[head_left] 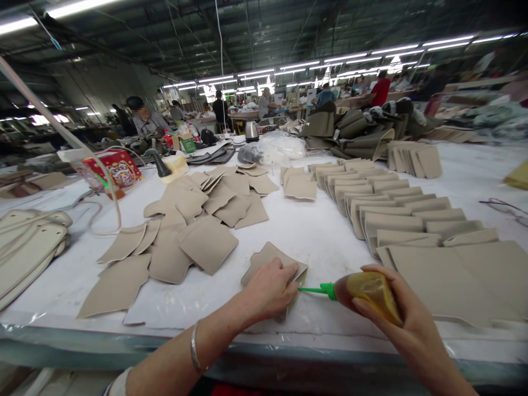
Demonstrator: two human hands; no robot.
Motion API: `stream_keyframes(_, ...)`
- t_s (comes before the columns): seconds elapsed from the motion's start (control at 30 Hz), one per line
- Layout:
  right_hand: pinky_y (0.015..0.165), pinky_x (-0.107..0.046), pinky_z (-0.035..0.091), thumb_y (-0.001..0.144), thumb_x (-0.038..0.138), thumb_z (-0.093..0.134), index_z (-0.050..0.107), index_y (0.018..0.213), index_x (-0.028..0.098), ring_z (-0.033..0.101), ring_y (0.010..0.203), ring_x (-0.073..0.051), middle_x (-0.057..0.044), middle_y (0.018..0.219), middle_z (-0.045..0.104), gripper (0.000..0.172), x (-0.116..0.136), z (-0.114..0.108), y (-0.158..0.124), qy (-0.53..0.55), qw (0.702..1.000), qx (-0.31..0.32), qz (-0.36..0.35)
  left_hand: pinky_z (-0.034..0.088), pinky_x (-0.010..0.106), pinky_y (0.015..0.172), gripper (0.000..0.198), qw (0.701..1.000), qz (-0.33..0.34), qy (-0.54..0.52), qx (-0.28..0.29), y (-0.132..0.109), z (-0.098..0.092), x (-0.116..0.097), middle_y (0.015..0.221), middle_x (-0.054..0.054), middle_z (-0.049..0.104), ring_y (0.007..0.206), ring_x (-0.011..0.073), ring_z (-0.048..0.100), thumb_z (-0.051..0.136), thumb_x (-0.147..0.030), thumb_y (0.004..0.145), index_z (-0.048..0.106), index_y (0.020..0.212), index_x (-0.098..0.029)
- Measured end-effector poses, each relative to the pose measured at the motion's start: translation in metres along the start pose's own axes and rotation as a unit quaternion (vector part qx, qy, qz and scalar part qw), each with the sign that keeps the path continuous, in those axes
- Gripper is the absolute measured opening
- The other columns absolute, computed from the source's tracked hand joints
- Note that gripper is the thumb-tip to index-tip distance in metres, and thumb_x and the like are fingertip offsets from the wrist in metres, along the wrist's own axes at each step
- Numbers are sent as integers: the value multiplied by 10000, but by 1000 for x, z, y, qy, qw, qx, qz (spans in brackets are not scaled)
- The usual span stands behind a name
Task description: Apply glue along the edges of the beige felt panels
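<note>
My left hand (pixel 270 289) presses down on a beige cut leather piece (pixel 268 256) near the table's front edge, fingers curled on its lower part. My right hand (pixel 396 313) is wrapped round a yellow glue bottle (pixel 373 291) held on its side. The bottle's green nozzle (pixel 315 290) points left and its tip reaches the edge of the piece beside my left fingers. A silver bangle (pixel 194 346) sits on my left wrist.
Loose beige pieces (pixel 193 225) are scattered at left; overlapping rows of them (pixel 396 203) run at right on the white table (pixel 322 231). Stacked oval panels (pixel 25 253) lie far left, a red box (pixel 117 170) behind. Other people work at far benches.
</note>
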State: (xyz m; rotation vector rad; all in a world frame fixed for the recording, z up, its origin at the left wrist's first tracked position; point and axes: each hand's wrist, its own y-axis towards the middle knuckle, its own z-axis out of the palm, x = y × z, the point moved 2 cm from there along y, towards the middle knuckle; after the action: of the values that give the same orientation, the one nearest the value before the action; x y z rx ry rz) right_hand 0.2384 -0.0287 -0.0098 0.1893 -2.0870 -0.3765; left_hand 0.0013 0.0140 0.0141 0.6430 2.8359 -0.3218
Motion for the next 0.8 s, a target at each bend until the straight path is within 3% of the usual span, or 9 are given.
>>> stream_keyframes(0.2, 764, -260, 482, 852, 475, 637, 500, 1189, 266, 604, 897, -223, -19, 1080, 580, 419, 2, 2, -9, 3, 999, 32, -4, 449, 311, 738, 386, 1000, -5, 2, 2, 0, 1, 1, 984, 55, 563, 856, 222, 601, 335, -350, 931, 480, 1284, -294)
stream_keyframes(0.8, 846, -309, 447, 838, 493, 604, 510, 1168, 249, 588, 945, -266, -34, 1084, 581, 421, 14, 14, -27, 52, 997, -5, 51, 455, 331, 780, 415, 999, -8, -30, -9, -2, 4, 3, 1020, 63, 558, 894, 236, 599, 340, -414, 940, 471, 1315, -296)
